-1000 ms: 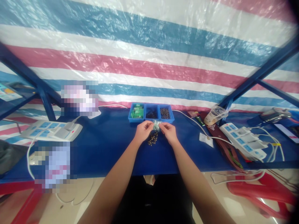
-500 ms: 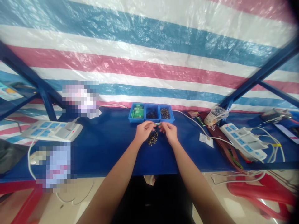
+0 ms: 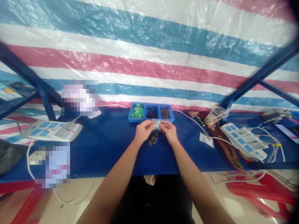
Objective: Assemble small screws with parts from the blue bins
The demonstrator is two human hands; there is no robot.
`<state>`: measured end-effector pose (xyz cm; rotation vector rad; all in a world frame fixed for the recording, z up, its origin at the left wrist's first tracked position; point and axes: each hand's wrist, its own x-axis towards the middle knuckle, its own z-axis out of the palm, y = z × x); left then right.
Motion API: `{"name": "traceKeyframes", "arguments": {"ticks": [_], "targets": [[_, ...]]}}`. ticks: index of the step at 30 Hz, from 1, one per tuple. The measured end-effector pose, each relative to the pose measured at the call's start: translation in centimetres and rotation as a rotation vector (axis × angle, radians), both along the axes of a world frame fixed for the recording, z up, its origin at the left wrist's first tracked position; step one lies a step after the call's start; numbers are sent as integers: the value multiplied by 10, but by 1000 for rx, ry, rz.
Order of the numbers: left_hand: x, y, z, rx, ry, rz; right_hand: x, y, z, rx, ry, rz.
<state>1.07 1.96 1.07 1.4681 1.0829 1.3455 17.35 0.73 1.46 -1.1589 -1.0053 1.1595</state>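
Observation:
My left hand (image 3: 143,130) and my right hand (image 3: 169,130) pinch the two sides of a small pale green board (image 3: 157,124) with shiny parts on it, held up between them. Just beyond the hands stand three joined blue bins: the left bin (image 3: 136,119) holds green boards, the middle bin (image 3: 151,119) small dark parts, the right bin (image 3: 167,119) many small metallic and black pieces. A loose pile of brass-coloured screw-like pieces (image 3: 153,139) lies on the blue table below the board, between my wrists.
Power strips lie at left (image 3: 52,130) and right (image 3: 243,141) of the blue table (image 3: 102,149), with white cables. Right of the bins are a plastic cup (image 3: 216,115), a brown strap-like item (image 3: 221,140) and a small packet (image 3: 206,140). Red stools (image 3: 261,193) stand below.
The small board between my hands has tilted, so its broad face with shiny parts now shows instead of a thin edge. Both hands have stayed in nearly the same place.

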Motion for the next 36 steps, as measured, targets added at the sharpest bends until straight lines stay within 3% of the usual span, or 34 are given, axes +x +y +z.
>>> {"name": "traceKeyframes", "arguments": {"ticks": [6, 12, 17, 23, 36], "targets": [[-2, 1, 1, -100, -22, -3, 0, 1, -4, 27, 1, -13], [-4, 1, 0, 20, 142, 65, 2, 0, -4, 52, -38, -56], [-3, -1, 1, -56, 113, 9, 3, 1, -3, 99, -112, -125], [-3, -3, 7, -56, 5, -67, 3, 1, -3, 26, -33, -23], [1, 2, -6, 0, 38, 43, 1, 1, -3, 53, 24, -28]]}}
